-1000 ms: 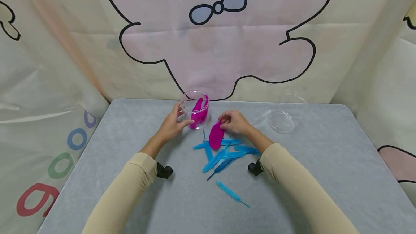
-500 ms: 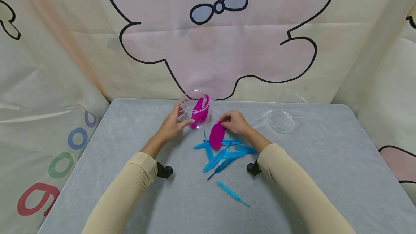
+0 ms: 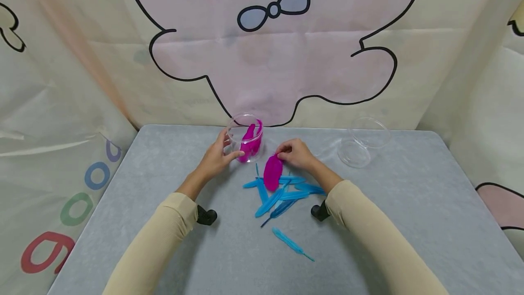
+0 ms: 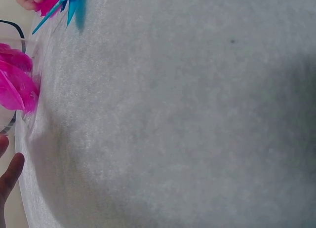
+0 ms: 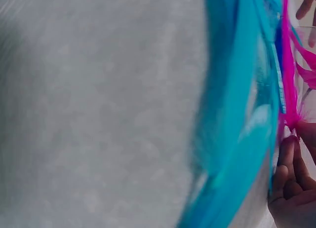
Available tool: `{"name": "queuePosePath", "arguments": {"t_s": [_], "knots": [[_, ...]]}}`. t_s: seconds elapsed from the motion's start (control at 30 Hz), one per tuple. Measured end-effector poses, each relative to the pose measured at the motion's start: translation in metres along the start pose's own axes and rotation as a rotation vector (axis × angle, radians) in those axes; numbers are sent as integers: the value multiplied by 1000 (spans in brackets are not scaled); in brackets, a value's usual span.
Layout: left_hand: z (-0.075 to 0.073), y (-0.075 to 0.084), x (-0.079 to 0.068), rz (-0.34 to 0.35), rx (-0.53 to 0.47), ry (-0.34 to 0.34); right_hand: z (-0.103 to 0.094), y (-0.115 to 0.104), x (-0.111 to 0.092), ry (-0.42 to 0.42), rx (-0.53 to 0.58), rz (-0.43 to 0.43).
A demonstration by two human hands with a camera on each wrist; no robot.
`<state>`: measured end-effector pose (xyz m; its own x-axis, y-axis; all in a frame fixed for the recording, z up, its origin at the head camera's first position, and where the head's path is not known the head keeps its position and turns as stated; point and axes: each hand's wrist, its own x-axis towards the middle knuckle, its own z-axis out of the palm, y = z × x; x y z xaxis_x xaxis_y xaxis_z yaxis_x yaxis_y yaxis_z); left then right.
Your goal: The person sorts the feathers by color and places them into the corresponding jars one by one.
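Note:
My left hand (image 3: 214, 158) holds a clear plastic cup (image 3: 245, 138) near the table's back edge, thumb in front and fingers at its left side. Inside the cup are magenta feathers (image 4: 17, 82). To its right, my right hand (image 3: 296, 154) pinches another magenta feather (image 3: 273, 173) by its quill between thumb and fingertips. That feather's broad end points toward the front and overlaps a loose pile of blue feathers (image 3: 270, 201). In the right wrist view, the pinching fingertips (image 5: 289, 144) show at the right edge, beside the blue feathers (image 5: 232, 90).
A second clear cup (image 3: 354, 154) stands at the back right. One blue feather (image 3: 290, 242) lies apart, in front of the pile. The grey table (image 3: 409, 204) ends at a printed cloth backdrop (image 3: 327, 67). A black wrist device (image 3: 206, 215) sits under each sleeve.
Both hands keep nearly the same place and hold. The magenta feather in my right hand shows only a slight shift.

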<state>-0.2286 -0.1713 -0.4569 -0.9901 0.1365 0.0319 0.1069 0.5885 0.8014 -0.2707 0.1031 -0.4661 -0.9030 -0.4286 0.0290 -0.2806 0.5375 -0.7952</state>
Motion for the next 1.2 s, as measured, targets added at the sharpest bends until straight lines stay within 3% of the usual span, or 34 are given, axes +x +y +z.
{"name": "queuePosePath", "arguments": {"t_s": [0.3,0.57,0.83,1.2], "knots": [[-2,2,-1,2,-1,-11,-11,-6,-1,-24,73,33],[-3,0,0,8,-5,-15,-19,-18,-1,24,170,82],[-2,0,0,25,-6,-14,-30,-30,2,52,177,76],[-2,1,-1,6,-8,-26,-62,-60,5,73,134,79]]}}
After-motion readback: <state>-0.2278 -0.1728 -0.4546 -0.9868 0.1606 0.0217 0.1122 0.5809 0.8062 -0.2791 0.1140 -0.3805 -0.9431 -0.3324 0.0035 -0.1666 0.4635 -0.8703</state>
